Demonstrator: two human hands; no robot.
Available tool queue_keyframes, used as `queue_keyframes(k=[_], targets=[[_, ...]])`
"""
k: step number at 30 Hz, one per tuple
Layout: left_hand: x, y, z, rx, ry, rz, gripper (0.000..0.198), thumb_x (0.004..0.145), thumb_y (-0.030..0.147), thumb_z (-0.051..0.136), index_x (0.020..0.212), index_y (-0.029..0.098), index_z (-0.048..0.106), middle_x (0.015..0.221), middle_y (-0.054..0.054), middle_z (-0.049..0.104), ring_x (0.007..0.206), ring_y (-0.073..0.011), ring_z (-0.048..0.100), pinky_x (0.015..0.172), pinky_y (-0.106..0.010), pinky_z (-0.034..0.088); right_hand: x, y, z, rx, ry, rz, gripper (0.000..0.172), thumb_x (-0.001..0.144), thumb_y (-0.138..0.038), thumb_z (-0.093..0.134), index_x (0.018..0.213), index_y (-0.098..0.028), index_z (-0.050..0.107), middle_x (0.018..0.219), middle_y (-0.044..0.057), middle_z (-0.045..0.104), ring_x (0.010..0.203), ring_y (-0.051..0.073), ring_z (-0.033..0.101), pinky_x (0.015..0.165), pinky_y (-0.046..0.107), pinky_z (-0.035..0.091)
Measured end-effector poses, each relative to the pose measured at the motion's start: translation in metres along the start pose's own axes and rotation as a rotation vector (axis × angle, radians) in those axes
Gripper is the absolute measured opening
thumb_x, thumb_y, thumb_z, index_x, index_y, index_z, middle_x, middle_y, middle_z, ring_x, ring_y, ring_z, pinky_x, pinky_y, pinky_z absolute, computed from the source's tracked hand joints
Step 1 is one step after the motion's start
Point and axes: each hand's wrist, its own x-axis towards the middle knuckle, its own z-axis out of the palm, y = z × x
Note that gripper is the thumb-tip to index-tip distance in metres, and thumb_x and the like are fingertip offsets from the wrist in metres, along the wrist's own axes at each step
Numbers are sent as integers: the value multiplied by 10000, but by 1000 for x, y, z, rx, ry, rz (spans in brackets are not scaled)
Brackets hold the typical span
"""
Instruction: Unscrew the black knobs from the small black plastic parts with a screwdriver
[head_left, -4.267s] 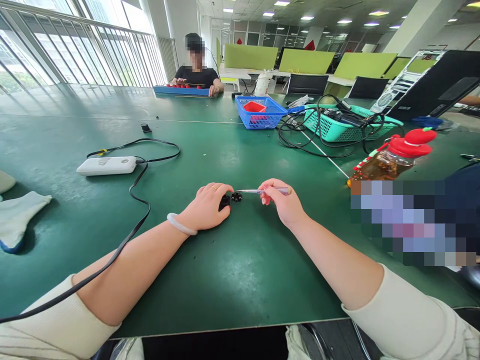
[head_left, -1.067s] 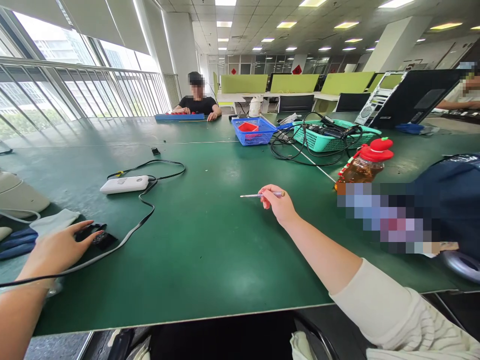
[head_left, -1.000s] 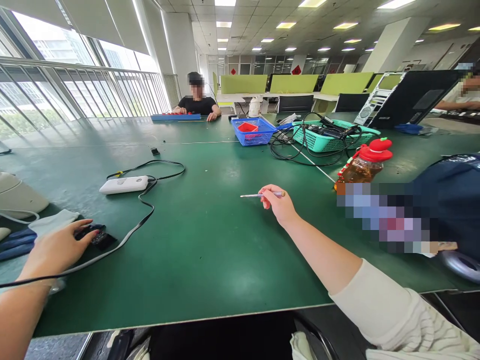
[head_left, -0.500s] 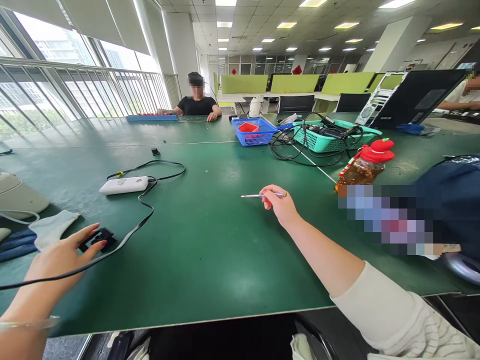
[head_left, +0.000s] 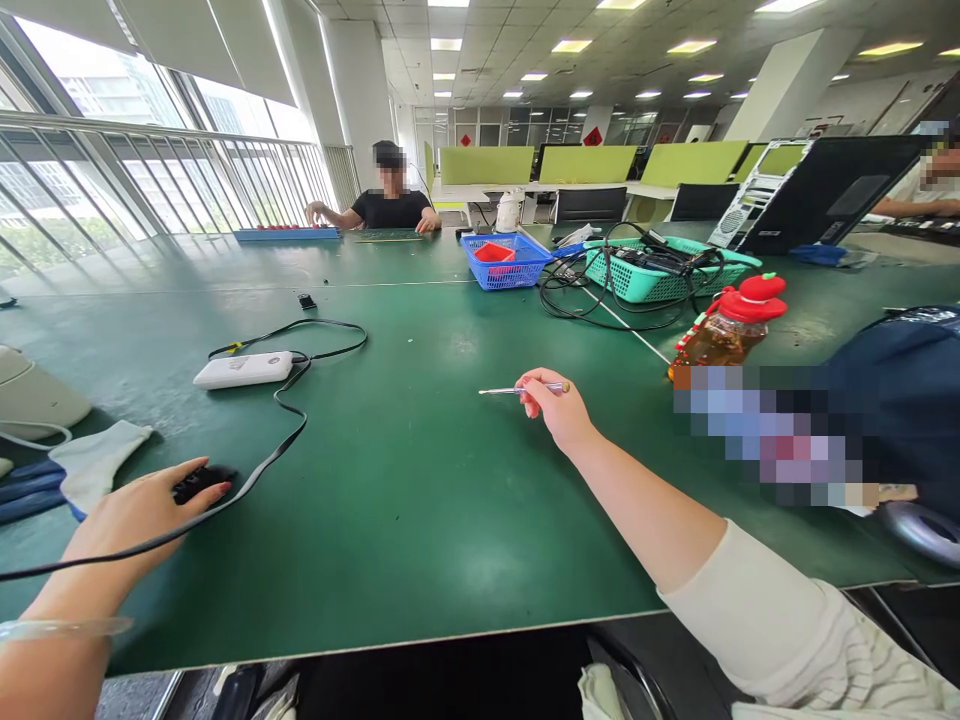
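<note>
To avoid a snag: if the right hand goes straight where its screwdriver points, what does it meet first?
Likely the black cable, after bare green table. The right hand aims its screwdriver left; its height is unclear.

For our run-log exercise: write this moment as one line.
left hand: fingertips on small black plastic part | right hand: pinching slim silver metal screwdriver over green table

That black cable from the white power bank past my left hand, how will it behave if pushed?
The black cable is probably floppy: it lies in loose curves from the flat white power bank. It likely slides easily on the smooth green table. It crosses the left hand, so moving that hand may drag it.
</note>
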Motion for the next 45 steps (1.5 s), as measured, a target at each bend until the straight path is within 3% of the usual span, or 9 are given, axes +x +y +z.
queue_keyframes(k=[5,8,11,14,18,22,26,35,45], targets=[[3,-14,12,-44,30,33,504,896,480,419,1176,187,719,1168,-127,735,1037,-340,681,858,-413,540,-1,-2,1,7,5,6,192,742,-384,638,707,-196,656,564,-33,561,464,87,479,477,240,391],[-25,1,21,-178,131,182,470,832,536,490,1124,260,734,1053,-58,772,956,-325,707,854,-418,558,-1,-3,2,10,-4,13,199,746,-390,636,711,-196,656,564,-31,560,469,90,480,478,241,390],[-73,45,17,-330,92,589,393,899,534,472,1169,357,697,1185,39,732,1060,-254,688,970,-376,533,-2,-5,2,8,-28,8,207,757,-399,635,714,-197,655,566,-32,557,477,92,480,489,245,396],[-107,104,-1,-355,31,940,323,958,425,470,1174,333,693,1181,18,730,1068,-212,675,967,-328,527,-3,-6,3,-7,-41,-6,198,767,-400,640,766,-204,673,604,-32,570,496,93,490,507,248,404],[-95,178,-20,-258,32,1093,263,973,261,492,1150,249,688,1167,-41,720,1071,-223,644,971,-361,501,-5,-7,3,-71,-43,-20,210,764,-419,661,784,-212,684,631,-26,576,527,103,502,531,261,420],[-53,230,-15,-180,129,1081,243,978,247,494,1109,195,692,1089,-84,718,1009,-256,637,903,-390,502,-7,-6,3,-143,-83,-90,233,769,-441,681,850,-224,703,713,-7,618,614,130,558,614,293,478],[-26,255,-1,-168,189,1040,248,981,263,493,1100,183,695,1047,-91,717,956,-264,631,846,-379,499,-10,-6,5,-269,-104,-245,238,806,-406,674,976,-247,724,945,36,689,828,180,648,791,347,525],[-11,250,17,-392,227,892,542,864,366,699,1353,169,571,1265,-107,687,1255,-313,518,1047,-443,432,-22,-20,11,-488,-148,-571,130,886,-353,636,846,-237,677,812,23,687,753,171,621,729,334,493],[-5,249,26,-539,152,787,299,859,333,678,1141,236,705,1206,-34,721,1247,-297,500,1111,-479,381,-33,-31,15,-604,-346,-935,332,959,-408,500,699,-224,597,595,-27,589,587,130,487,847,384,417]])
